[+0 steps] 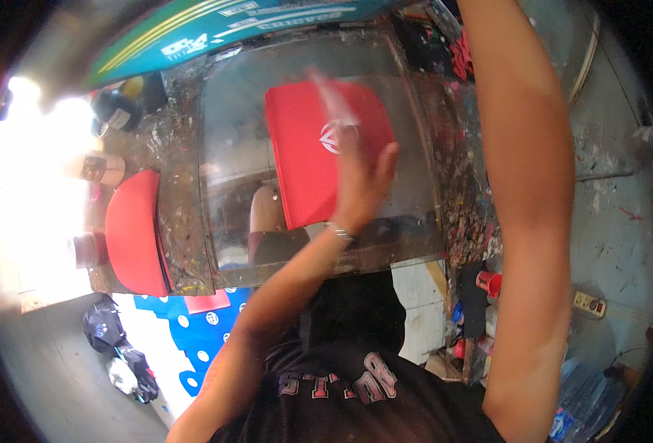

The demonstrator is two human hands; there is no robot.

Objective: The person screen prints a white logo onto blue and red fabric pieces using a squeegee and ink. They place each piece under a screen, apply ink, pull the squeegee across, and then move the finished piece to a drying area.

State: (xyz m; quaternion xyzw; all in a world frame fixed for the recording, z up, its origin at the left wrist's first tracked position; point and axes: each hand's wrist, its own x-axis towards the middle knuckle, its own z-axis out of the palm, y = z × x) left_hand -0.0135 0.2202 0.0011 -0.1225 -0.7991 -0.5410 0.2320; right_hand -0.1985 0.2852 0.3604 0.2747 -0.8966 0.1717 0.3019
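Observation:
A red flat piece with stitched-looking edges and a white emblem (289,162) lies on the glass panel (230,81) in the middle. My left hand (360,177) is over its right part, thumb apart; the other fingers are smeared or hidden at a blurred pale, translucent strip (323,88), so I cannot tell whether they hold it. My right forearm (526,162) reaches up along the right side, its hand out of view beyond the top edge.
Curved red pieces (131,229) lie on the stained bench (179,184) at left, near containers (112,111). A teal printed board (216,29) spans the back. A red cup (489,283) and power strip (588,305) are lower right. Blue pieces (186,340) lie below left.

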